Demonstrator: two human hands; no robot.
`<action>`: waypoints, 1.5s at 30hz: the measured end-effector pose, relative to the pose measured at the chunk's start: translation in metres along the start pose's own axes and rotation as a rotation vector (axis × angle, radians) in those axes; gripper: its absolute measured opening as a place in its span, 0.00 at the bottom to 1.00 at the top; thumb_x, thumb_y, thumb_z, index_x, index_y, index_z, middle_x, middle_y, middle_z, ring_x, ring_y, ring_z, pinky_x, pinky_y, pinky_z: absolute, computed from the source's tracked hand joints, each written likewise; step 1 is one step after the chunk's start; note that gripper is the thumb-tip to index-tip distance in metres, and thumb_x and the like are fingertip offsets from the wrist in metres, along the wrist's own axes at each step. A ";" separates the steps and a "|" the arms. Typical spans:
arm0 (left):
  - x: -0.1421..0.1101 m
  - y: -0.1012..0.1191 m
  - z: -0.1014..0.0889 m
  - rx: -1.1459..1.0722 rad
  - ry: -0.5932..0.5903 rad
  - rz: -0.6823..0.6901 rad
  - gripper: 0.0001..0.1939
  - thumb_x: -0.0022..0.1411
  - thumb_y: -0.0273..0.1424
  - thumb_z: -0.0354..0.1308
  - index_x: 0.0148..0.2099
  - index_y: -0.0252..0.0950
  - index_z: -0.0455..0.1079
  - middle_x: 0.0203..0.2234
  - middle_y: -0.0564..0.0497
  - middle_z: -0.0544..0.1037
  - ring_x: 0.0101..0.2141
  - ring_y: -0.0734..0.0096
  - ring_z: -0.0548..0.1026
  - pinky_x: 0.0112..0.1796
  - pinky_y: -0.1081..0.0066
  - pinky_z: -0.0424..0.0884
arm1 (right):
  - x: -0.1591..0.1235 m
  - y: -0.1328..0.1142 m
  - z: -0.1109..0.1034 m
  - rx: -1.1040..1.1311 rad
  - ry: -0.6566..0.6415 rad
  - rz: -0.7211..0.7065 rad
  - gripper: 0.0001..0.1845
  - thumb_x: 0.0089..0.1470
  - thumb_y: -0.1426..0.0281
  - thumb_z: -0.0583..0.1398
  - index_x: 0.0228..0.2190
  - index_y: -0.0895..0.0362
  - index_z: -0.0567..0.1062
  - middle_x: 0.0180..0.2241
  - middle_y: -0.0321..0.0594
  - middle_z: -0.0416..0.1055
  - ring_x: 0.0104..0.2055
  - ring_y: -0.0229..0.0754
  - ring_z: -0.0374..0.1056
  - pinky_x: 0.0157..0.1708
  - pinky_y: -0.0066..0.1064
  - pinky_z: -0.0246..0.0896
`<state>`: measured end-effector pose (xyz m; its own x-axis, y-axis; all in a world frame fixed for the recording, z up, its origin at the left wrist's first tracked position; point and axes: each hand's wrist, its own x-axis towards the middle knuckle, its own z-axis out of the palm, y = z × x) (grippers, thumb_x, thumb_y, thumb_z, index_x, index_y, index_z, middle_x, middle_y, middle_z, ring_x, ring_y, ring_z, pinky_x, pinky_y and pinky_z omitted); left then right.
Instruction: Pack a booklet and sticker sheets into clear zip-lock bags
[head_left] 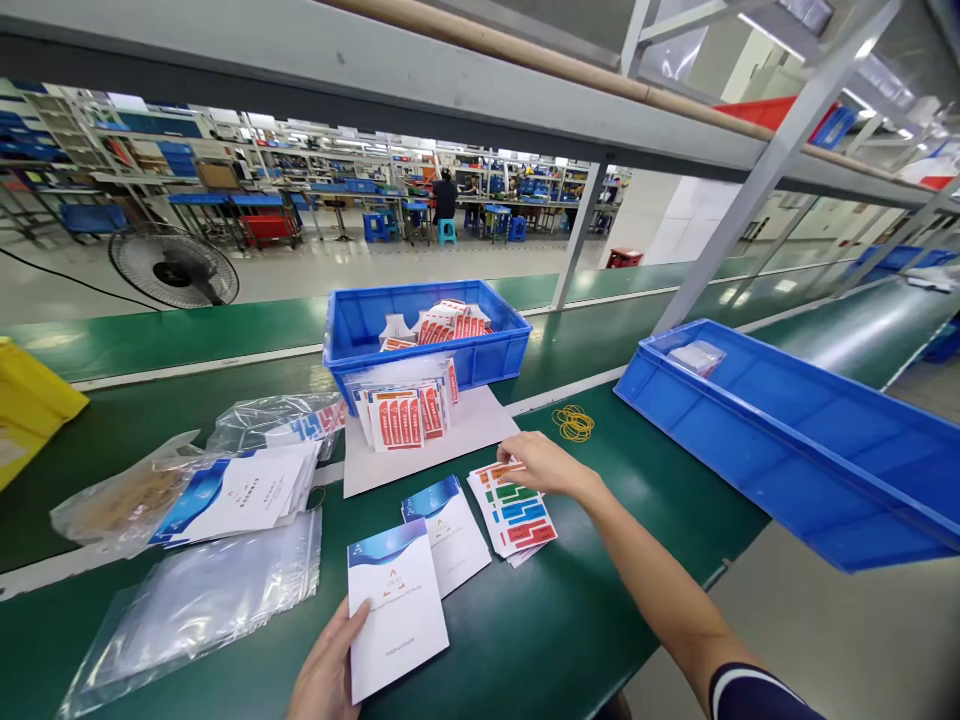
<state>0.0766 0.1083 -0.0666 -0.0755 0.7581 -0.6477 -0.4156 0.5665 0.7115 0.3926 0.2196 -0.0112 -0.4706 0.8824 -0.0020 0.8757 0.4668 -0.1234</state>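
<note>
Booklet (401, 625), white with a blue top band, was in the worker's left hand (328, 662), toward the near edge of the green tabletop (581, 620); thumb over its left margin, fingers behind, grip closed. Right hand (541, 462) was partly curled, fingertips at the far end of a stack of coloured label sheets (521, 515); I could not tell whether it pinched one. Other booklets (454, 545) lay between, partly hidden by the held one. Yellow rubber bands (574, 424) lay near a long blue bin (712, 445). Clear plastic bags (217, 585) lay toward the tabletop's left end.
</note>
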 end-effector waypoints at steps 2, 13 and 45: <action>0.000 0.000 0.000 0.013 0.008 -0.008 0.32 0.57 0.27 0.58 0.63 0.38 0.55 0.43 0.42 0.78 0.40 0.56 0.78 0.41 0.59 0.75 | 0.002 0.000 0.004 -0.036 -0.029 0.032 0.17 0.49 0.64 0.63 0.40 0.58 0.70 0.41 0.46 0.71 0.46 0.48 0.64 0.46 0.36 0.56; -0.011 0.010 0.009 0.030 0.071 -0.037 0.36 0.57 0.28 0.58 0.65 0.40 0.49 0.42 0.44 0.79 0.40 0.57 0.78 0.41 0.61 0.76 | 0.009 0.006 0.028 -0.149 -0.104 0.101 0.25 0.42 0.67 0.66 0.42 0.64 0.70 0.42 0.54 0.69 0.47 0.55 0.62 0.47 0.41 0.56; 0.014 -0.006 -0.011 0.038 -0.070 0.066 0.27 0.58 0.28 0.58 0.59 0.42 0.61 0.45 0.46 0.77 0.41 0.61 0.78 0.42 0.65 0.75 | -0.010 -0.022 0.041 0.045 -0.135 -0.175 0.40 0.45 0.56 0.64 0.55 0.63 0.61 0.61 0.57 0.51 0.62 0.54 0.49 0.58 0.42 0.48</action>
<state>0.0677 0.1117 -0.0828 -0.0373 0.8139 -0.5797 -0.3771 0.5258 0.7625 0.3735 0.1975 -0.0496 -0.6276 0.7709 -0.1091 0.7753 0.6061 -0.1776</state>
